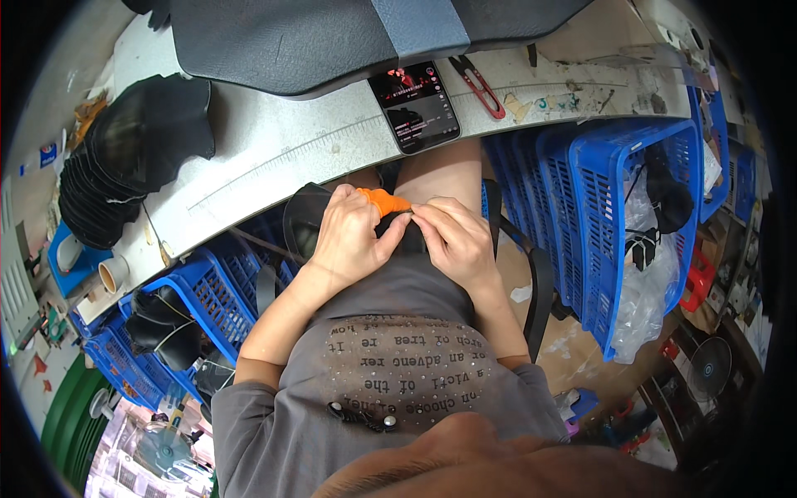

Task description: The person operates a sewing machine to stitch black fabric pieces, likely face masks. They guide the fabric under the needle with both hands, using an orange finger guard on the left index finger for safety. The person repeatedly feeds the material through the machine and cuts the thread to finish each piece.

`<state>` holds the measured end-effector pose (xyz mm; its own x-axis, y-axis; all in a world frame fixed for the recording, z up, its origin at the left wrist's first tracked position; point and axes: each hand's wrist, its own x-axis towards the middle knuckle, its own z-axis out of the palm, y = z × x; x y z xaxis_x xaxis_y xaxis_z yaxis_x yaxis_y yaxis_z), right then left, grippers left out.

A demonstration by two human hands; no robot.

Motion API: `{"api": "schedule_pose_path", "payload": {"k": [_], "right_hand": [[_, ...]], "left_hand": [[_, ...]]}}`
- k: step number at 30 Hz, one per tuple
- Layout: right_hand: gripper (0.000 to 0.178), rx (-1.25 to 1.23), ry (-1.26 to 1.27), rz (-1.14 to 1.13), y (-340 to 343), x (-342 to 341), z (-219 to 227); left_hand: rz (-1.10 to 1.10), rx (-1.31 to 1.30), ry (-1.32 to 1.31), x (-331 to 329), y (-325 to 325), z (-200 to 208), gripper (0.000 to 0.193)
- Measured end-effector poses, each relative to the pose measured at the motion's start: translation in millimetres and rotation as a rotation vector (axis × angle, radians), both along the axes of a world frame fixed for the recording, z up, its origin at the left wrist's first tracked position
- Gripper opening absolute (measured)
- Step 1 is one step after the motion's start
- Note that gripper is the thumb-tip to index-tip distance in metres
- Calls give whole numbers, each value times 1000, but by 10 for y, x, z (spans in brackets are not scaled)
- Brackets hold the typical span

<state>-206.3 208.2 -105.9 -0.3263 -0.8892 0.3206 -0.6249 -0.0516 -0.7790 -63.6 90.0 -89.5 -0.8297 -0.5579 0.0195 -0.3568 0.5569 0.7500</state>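
Observation:
In front of my lap, my left hand [347, 228] is closed round a bright orange, tapered, handle-like object [382, 201]. Its narrow end points toward my right hand [457, 241], whose thumb and fingertips are pinched together at that tip. Whatever small thing the right fingers grip there is too small to make out. A black, smooth piece [303, 217] shows behind my left wrist, partly hidden by the hand. Both hands are off the table, just on the near side of its edge.
On the white table [274, 145] lie a phone [415, 108], red-handled thread snips [480, 87], a large black leather-like piece [274, 41] and a stack of curved black pieces [137, 153]. Blue crates [598, 224] stand at right; another blue crate [212, 290] is at left.

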Motion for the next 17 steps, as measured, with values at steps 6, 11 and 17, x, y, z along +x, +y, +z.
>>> {"api": "schedule_pose_path", "payload": {"k": [6, 11, 17], "right_hand": [[19, 81, 75, 19, -1, 3, -4], [20, 54, 111, -11, -19, 61, -37], [22, 28, 50, -51, -13, 56, -113]], "left_hand": [[-17, 0, -10, -34, 25, 45, 12], [-14, -34, -29, -31, 53, -9, 13], [11, -29, -70, -53, 50, 0, 16]]}}
